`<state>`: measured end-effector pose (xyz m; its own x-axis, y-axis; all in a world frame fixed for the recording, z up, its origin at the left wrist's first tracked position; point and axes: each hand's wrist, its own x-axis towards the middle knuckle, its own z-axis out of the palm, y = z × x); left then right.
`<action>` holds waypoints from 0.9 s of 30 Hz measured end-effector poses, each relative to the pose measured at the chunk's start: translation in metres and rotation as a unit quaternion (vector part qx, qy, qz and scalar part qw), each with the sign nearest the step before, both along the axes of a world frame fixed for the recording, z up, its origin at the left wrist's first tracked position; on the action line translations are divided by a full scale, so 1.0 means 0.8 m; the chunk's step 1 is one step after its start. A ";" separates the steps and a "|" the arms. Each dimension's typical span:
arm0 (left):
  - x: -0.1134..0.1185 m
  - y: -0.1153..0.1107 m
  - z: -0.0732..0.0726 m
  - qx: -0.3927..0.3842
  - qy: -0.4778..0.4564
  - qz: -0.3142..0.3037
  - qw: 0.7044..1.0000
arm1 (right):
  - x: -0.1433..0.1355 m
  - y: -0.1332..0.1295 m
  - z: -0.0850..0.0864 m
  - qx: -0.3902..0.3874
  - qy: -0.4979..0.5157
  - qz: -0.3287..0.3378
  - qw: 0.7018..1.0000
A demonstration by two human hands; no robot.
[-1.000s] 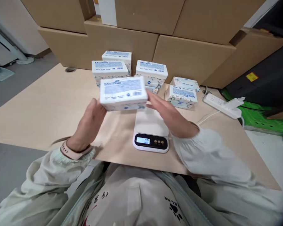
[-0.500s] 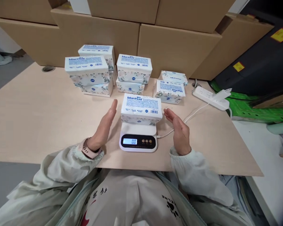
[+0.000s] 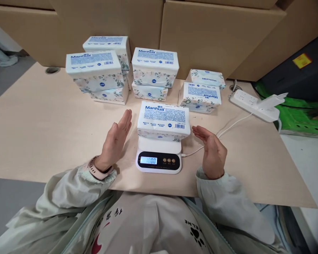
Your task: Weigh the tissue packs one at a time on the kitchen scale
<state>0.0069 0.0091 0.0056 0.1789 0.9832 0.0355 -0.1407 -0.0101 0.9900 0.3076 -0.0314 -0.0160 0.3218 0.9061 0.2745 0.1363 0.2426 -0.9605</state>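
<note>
A pack of tissues (image 3: 163, 121) labelled Manhua rests on a white digital scale (image 3: 159, 144) in front of me. The scale's lit display shows digits that look like 100.0, partly faint. To the left of the pack, my left hand (image 3: 115, 141) is held with fingers stretched out, apart from it. My right hand (image 3: 212, 151) stands off the pack's right side, fingers extended and holding nothing. Behind the scale are stacked tissue packs at left (image 3: 95, 72), a stack of two (image 3: 155, 70) in the middle, and lower packs (image 3: 200, 95) to the right.
A white power strip (image 3: 251, 106) lies at the table's right, and a white cable (image 3: 234, 125) runs from it to the scale. Large cardboard boxes (image 3: 217, 38) line the back edge. A green crate (image 3: 304, 120) stands beyond the right side.
The scale's reading has gone from 0.0 to what looks like 100.0. My hands stay on either side of the pack, and the view has tilted slightly downward and closer.
</note>
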 end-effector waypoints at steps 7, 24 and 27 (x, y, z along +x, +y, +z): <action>-0.002 0.002 -0.002 -0.001 0.000 -0.002 1.000 | 0.002 -0.002 0.004 0.009 -0.001 -0.005 1.000; 0.001 -0.003 0.009 -0.010 -0.002 -0.003 1.000 | 0.007 0.001 0.005 0.025 -0.068 -0.027 0.997; 0.002 -0.003 0.012 -0.018 -0.004 -0.003 1.000 | 0.007 0.000 0.003 0.020 -0.079 -0.025 0.996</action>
<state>0.0089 0.0065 0.0153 0.1840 0.9829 0.0025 -0.1490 0.0254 0.9885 0.3131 -0.0317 -0.0132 0.3159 0.8776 0.3605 0.2977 0.2690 -0.9160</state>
